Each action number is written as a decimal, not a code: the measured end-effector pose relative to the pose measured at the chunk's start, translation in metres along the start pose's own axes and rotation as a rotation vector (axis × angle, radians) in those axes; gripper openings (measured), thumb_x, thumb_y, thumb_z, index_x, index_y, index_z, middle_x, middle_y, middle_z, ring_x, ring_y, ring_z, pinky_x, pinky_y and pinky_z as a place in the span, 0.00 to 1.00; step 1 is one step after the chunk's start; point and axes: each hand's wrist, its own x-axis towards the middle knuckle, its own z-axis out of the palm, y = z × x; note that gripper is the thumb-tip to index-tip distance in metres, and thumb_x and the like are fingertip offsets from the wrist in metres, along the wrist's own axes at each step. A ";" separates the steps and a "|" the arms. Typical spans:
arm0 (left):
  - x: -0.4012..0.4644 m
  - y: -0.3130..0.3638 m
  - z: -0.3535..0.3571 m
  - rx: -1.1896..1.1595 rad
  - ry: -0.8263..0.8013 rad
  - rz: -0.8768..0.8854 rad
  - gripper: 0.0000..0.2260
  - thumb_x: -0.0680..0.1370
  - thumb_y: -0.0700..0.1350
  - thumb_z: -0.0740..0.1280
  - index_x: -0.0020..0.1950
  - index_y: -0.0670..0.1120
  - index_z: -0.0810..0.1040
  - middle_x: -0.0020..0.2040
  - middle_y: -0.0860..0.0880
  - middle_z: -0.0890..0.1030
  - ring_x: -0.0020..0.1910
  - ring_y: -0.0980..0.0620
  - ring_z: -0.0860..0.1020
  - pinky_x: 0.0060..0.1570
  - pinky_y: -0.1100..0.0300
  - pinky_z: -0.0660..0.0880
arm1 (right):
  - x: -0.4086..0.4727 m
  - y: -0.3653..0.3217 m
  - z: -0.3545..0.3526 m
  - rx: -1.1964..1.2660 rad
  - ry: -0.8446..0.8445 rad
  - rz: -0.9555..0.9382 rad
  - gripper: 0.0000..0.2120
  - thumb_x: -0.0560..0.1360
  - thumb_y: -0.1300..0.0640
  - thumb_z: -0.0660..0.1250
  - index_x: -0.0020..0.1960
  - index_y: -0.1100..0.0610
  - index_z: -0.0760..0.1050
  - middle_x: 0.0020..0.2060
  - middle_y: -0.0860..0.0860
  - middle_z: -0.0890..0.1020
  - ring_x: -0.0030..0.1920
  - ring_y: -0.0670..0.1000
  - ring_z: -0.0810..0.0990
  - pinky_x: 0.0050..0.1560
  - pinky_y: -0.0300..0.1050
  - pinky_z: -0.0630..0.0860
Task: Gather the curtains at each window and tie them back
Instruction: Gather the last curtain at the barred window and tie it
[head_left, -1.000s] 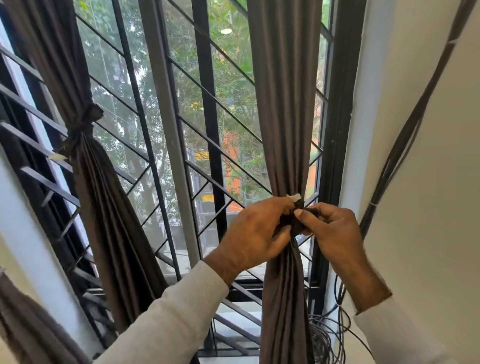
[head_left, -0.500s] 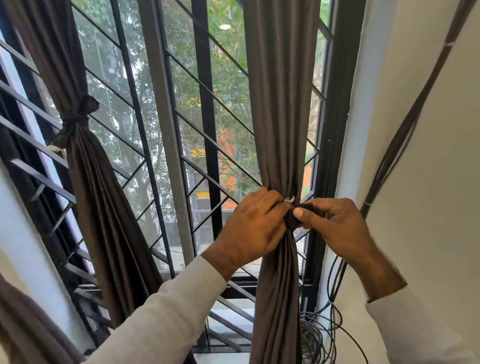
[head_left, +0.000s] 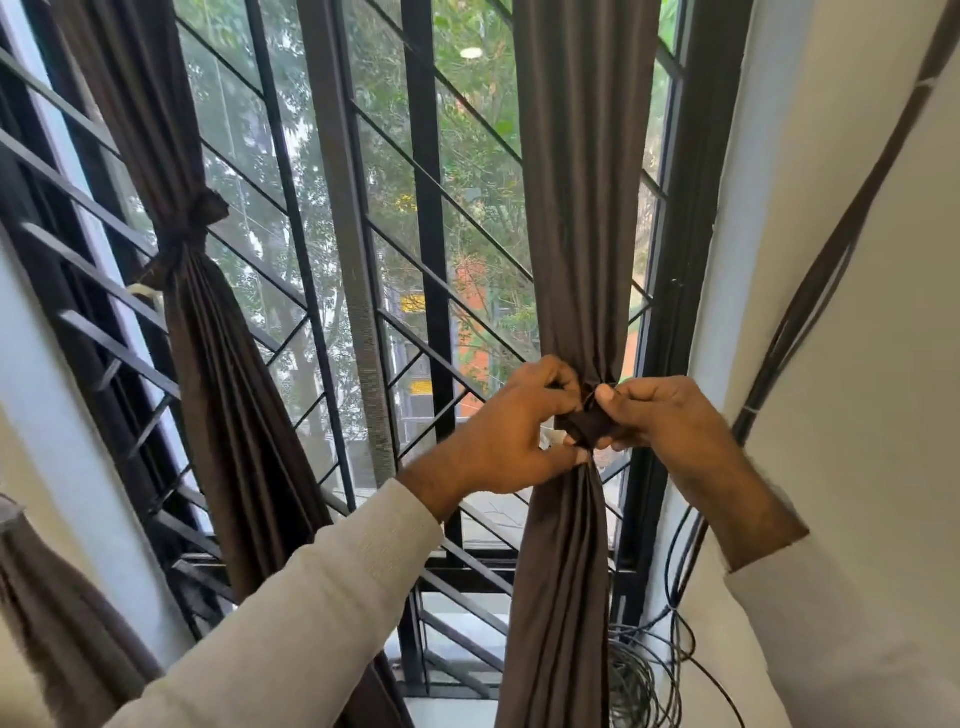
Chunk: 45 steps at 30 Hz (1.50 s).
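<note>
Left hand (head_left: 511, 431) and right hand (head_left: 657, 415) both pinch the tieback (head_left: 587, 423) — cinching the right curtain (head_left: 582, 208).

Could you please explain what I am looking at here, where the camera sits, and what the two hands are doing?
No machine is involved: a person wears one wide-angle camera on the head, looking forward and down at their own hands. They stand at a barred window. The left hand and the right hand both pinch a dark fabric tie wrapped around the gathered right curtain, apparently knotting it. The left curtain is already bunched and tied. Nothing lies on a table here; loose black cables are coiled beside the wall at the lower right.
</note>
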 end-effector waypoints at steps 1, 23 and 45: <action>-0.002 0.001 0.001 0.040 0.048 0.025 0.09 0.76 0.44 0.78 0.53 0.43 0.82 0.57 0.47 0.74 0.57 0.47 0.73 0.59 0.46 0.75 | 0.000 -0.001 -0.001 0.009 0.003 0.002 0.14 0.82 0.55 0.70 0.43 0.62 0.85 0.35 0.61 0.86 0.32 0.50 0.83 0.36 0.39 0.80; -0.071 -0.005 0.024 0.533 0.411 0.225 0.06 0.83 0.39 0.69 0.46 0.40 0.83 0.48 0.44 0.84 0.46 0.42 0.78 0.46 0.44 0.76 | -0.003 0.002 0.021 0.117 0.274 0.093 0.10 0.78 0.57 0.76 0.41 0.62 0.84 0.30 0.50 0.83 0.30 0.50 0.80 0.32 0.43 0.76; -0.146 -0.095 0.013 0.110 0.400 0.051 0.05 0.79 0.42 0.76 0.54 0.44 0.84 0.53 0.47 0.83 0.54 0.44 0.78 0.55 0.50 0.76 | -0.043 0.025 0.108 -0.176 0.663 0.076 0.10 0.78 0.49 0.76 0.42 0.53 0.83 0.33 0.54 0.81 0.31 0.52 0.80 0.35 0.44 0.76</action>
